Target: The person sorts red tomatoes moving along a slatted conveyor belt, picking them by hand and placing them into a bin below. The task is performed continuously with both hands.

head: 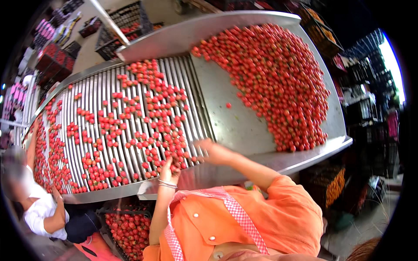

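Many small red tomatoes (173, 137) lie spread over a metal roller conveyor (134, 130). A large heap of the same tomatoes (281, 84) covers the right part of a sheet-metal hopper tray (228, 124). My left hand (170, 171), with thin bracelets at the wrist, is at the conveyor's near edge among the tomatoes; whether its fingers hold one cannot be told. To its right, my right hand (210, 151) is blurred and hovers at the border between the rollers and the tray, apart from the heap, its fingers pointing left with no tomato visible in them.
A co-worker (42, 208) in a white top reaches over the conveyor's left end. Below the near rim stands a black crate of tomatoes (129, 228). Beyond the far rim are a large black crate (120, 29) and a slanting metal post (109, 21). Crates of orange produce (334, 187) stand at right.
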### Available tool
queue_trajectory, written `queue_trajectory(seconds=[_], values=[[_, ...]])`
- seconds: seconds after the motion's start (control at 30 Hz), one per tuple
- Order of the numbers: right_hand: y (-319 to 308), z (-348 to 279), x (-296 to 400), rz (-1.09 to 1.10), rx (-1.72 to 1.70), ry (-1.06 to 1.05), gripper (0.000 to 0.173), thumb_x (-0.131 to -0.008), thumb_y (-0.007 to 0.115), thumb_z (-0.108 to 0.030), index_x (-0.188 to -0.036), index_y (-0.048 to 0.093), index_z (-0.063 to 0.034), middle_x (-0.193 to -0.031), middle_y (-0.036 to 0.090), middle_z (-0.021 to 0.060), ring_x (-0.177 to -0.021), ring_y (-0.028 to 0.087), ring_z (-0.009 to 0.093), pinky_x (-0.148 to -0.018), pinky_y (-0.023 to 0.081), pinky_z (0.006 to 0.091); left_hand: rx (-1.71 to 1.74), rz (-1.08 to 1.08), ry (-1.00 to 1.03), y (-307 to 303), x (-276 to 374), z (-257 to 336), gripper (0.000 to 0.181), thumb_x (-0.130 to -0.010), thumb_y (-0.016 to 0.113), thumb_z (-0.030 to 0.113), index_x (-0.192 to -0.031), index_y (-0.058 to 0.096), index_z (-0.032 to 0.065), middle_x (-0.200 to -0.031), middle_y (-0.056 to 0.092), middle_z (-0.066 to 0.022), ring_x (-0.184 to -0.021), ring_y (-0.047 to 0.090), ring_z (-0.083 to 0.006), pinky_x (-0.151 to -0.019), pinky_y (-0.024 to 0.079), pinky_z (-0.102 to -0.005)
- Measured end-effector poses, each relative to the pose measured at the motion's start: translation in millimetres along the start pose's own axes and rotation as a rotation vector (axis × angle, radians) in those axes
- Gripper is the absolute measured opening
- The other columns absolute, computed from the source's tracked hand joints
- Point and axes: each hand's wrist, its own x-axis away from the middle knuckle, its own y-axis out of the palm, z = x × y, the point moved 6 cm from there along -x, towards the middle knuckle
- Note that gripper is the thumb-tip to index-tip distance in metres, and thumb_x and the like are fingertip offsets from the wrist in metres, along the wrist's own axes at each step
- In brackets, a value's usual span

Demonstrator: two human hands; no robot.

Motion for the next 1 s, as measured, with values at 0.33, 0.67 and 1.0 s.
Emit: queue_trajectory(seconds=[0.33,0.67,1.0], values=[[-269.2,166.6,330.7,0.514,1.034,1.465,0.075,-0.080,0.067,-0.047,-0.129,0.042,0.0033,-0.125,0.047,0.0321,-0.116,0.048,0.048,-0.096,0.043,0.0534,-1.004,0.275,0.656,-24.1,61.4,37.2,0.025,-0.092,0.056,0.002,-0.117,0.059,0.0052,-0.096,0.067,-0.0028,-0.064,0.056,-0.0060,-0.048,0.041,-0.0188],[-249.0,256.0,215.3,1.068,0.563,1.537,0.097,-0.076,0.063,-0.066,-0.139,0.026,-0.0028,-0.140,0.025,0.0350,-0.126,0.032,0.052,-0.101,0.031,0.0641,-1.639,0.550,1.101,-3.5,89.9,32.6,0.032,-0.081,0.054,-0.001,-0.112,0.059,0.0050,-0.104,0.064,-0.0134,-0.095,0.064,-0.0289,-0.078,0.053,-0.0368],[-199.5,263.8,75.2,0.960,0.623,1.193,0.076,-0.079,0.065,-0.054,-0.140,0.034,-0.0236,-0.145,0.025,0.0234,-0.129,0.031,0.046,-0.100,0.031,0.0635,-1.731,0.673,1.048,8.3,79.5,16.8,0.034,-0.081,0.055,-0.002,-0.113,0.059,0.0070,-0.102,0.064,-0.0107,-0.097,0.064,-0.0278,-0.082,0.051,-0.0371]])
